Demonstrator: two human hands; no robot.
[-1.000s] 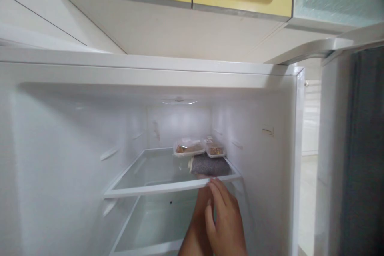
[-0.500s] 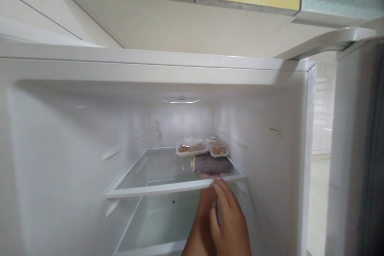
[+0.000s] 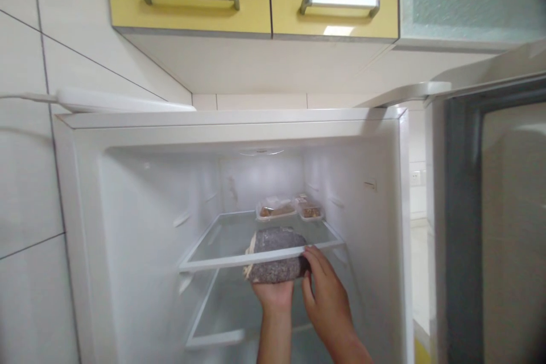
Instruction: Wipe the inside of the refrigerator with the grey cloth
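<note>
A dark grey, speckled, roll-like bundle (image 3: 279, 271) with a pale, ragged left end lies in my left hand (image 3: 273, 294). My left hand is palm up beneath it, its fingers mostly hidden behind the bundle. The white front edge of the glass shelf (image 3: 222, 263) crosses in front of the bundle, whose upper part shows above that edge, apparently through the glass. My right hand (image 3: 327, 287) is beside the bundle's right end, thumb and fingers apart. Its fingertips overlap the shelf edge; whether they touch the bundle or only the edge, I cannot tell.
Two clear food trays (image 3: 276, 208) (image 3: 310, 209) stand at the back right of the refrigerator. A lower shelf (image 3: 215, 339) lies below. The refrigerator door (image 3: 463, 210) stands ajar at right. Yellow cabinets (image 3: 187, 8) hang overhead; a white power strip-like object (image 3: 123, 102) lies on top.
The bundle has come forward and left on my left hand, away from the trays. My right hand stays by the shelf edge. The view has pulled back, showing more of the cabinets and door.
</note>
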